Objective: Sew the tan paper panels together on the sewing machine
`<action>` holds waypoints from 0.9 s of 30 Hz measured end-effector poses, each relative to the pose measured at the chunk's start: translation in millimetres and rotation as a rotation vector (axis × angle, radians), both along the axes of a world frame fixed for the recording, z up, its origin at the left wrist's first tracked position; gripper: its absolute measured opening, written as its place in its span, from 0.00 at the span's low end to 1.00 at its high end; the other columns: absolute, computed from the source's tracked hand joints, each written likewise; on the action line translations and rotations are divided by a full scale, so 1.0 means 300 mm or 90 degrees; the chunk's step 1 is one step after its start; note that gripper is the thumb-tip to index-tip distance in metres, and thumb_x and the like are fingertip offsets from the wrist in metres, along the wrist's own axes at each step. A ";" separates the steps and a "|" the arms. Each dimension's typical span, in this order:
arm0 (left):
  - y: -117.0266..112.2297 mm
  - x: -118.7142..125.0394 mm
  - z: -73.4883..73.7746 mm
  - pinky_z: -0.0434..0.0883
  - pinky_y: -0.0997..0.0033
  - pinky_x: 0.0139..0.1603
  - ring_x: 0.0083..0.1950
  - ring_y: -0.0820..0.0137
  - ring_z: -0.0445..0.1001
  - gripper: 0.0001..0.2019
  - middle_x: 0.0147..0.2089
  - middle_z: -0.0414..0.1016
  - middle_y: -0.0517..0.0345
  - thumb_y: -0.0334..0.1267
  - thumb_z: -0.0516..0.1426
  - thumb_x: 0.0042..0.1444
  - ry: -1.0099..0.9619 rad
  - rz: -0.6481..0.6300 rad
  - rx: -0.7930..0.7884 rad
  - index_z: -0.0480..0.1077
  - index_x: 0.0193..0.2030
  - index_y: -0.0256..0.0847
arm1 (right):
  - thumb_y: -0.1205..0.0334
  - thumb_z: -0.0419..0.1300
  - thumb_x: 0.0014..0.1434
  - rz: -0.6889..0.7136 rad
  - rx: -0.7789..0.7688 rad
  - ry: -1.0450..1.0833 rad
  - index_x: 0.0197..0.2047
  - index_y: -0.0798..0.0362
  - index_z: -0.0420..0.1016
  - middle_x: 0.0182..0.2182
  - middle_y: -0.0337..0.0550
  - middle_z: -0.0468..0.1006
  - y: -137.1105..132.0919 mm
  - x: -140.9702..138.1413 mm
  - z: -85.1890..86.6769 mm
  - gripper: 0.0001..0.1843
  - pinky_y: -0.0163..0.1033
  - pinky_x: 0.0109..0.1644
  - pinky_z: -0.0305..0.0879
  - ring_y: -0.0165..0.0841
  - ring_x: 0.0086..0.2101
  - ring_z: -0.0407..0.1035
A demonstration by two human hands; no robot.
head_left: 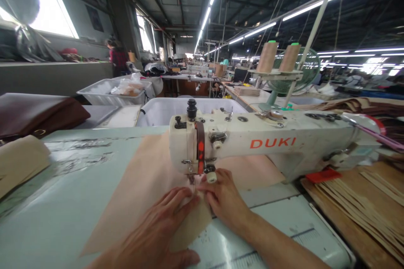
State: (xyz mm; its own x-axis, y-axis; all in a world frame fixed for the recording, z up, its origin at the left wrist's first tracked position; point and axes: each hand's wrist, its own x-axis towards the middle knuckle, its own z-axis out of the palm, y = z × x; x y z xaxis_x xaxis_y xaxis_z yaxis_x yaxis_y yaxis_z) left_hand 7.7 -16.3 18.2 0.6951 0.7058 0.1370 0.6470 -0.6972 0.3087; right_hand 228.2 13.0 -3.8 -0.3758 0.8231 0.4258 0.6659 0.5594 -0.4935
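1. Your left hand (pixel 160 220) lies spread over the pinkish-beige sheet (pixel 132 193), palm down, its thumb held away from the other fingers and its fingertips just short of the presser foot (pixel 191 179).
2. Your right hand (pixel 224 195) is on the other side of the foot, fingers bent and their tips down at the work; whether they pinch the material or only press on it, you cannot tell from this view.
3. Your two hands are near each other, with a narrow gap between their fingertips in front of the needle area.
4. The sheet is on the pale green desk (pixel 53 218), running beneath the head of the sewing machine (pixel 233 138), fanning out to your left and showing again behind the machine's arm. A yellower patch (pixel 197 218) shows beside your left hand; you cannot tell whether it is a separate piece.
5. At your left are a folded beige piece (pixel 22 162) and dark brown material (pixel 41 113).
6. At your right, a red object (pixel 323 175) and thin beige strips (pixel 353 206) rest on a brown board (pixel 368 222).
7. Beyond the machine you have a white tub (pixel 154 111), two thread cones (pixel 267 56) on a stand and a green fan (pixel 312 69).
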 end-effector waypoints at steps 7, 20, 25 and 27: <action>0.020 -0.003 0.005 0.72 0.55 0.59 0.62 0.52 0.67 0.36 0.62 0.66 0.50 0.61 0.62 0.55 -0.020 -0.018 0.004 0.62 0.66 0.48 | 0.83 0.57 0.53 -0.027 0.001 0.035 0.46 0.39 0.82 0.42 0.40 0.75 0.002 0.002 0.010 0.29 0.47 0.57 0.54 0.37 0.47 0.63; 0.078 -0.005 -0.052 0.68 0.57 0.64 0.64 0.53 0.65 0.38 0.65 0.62 0.52 0.58 0.62 0.56 -0.101 0.001 0.059 0.57 0.70 0.51 | 0.80 0.57 0.54 -0.076 -0.003 0.014 0.32 0.53 0.79 0.42 0.43 0.73 0.011 -0.003 0.011 0.14 0.46 0.56 0.55 0.38 0.47 0.62; 0.082 -0.006 -0.058 0.69 0.58 0.63 0.64 0.53 0.65 0.37 0.66 0.61 0.53 0.55 0.62 0.57 -0.103 0.020 0.070 0.56 0.71 0.54 | 0.82 0.55 0.52 -0.082 0.007 0.038 0.32 0.54 0.76 0.42 0.41 0.73 0.014 -0.004 0.006 0.15 0.46 0.56 0.55 0.37 0.46 0.62; 0.090 -0.015 -0.069 0.68 0.57 0.63 0.65 0.53 0.64 0.37 0.66 0.60 0.53 0.57 0.61 0.58 -0.091 0.012 0.070 0.54 0.72 0.55 | 0.82 0.55 0.52 -0.086 0.008 0.042 0.32 0.53 0.76 0.42 0.41 0.73 0.016 -0.005 0.007 0.15 0.46 0.56 0.55 0.37 0.47 0.62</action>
